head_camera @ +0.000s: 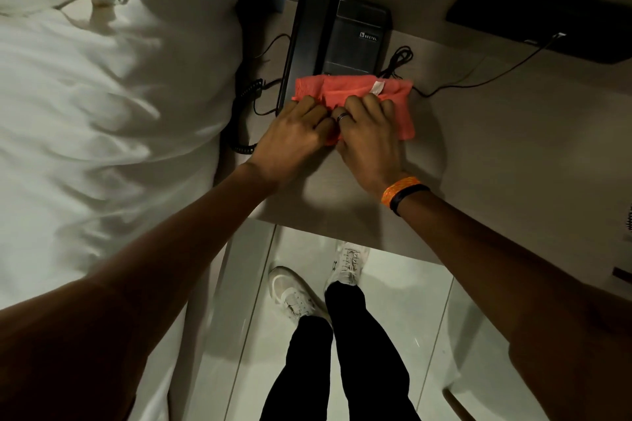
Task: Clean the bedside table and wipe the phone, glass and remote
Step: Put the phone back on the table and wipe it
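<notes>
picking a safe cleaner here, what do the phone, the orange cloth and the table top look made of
Phone: dark, matte moulded plastic, going by its hard edges and printed logo. Orange cloth: soft woven or microfibre fabric; it creases and has a sewn white tag. Table top: smooth, pale beige, probably laminate; no grain is clear in this dim light.

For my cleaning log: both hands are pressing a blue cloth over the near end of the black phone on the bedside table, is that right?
Not quite: the cloth is coral-orange, not blue. The head view shows the left hand and right hand pressing it over the near end of the black phone on the bedside table.
</notes>
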Demonstrator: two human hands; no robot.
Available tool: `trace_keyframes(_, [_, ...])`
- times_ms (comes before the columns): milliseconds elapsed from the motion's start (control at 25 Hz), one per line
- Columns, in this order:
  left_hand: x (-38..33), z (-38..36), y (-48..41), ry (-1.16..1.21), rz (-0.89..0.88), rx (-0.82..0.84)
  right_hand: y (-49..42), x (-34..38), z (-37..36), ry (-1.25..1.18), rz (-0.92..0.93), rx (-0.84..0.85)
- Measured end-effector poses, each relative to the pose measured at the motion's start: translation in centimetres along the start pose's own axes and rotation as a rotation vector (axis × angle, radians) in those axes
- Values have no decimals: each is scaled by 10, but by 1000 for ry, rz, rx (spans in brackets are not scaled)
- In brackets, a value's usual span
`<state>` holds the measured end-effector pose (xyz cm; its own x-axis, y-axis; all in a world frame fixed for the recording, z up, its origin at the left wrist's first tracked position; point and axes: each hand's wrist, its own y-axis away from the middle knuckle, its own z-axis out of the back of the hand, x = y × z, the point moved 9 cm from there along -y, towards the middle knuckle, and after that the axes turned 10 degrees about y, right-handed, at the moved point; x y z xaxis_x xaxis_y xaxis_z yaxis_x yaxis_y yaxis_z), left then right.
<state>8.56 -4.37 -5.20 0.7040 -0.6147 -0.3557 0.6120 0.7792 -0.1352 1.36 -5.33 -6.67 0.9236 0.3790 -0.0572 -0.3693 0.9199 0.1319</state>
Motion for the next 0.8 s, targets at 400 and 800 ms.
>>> trace_keyframes(400, [6,-11,33,983,566,182,65,-46,1,-384,-118,94])
trace_keyframes(800, [-85,-72,11,1592,972,58,154,-181,-25,-846,-474,345])
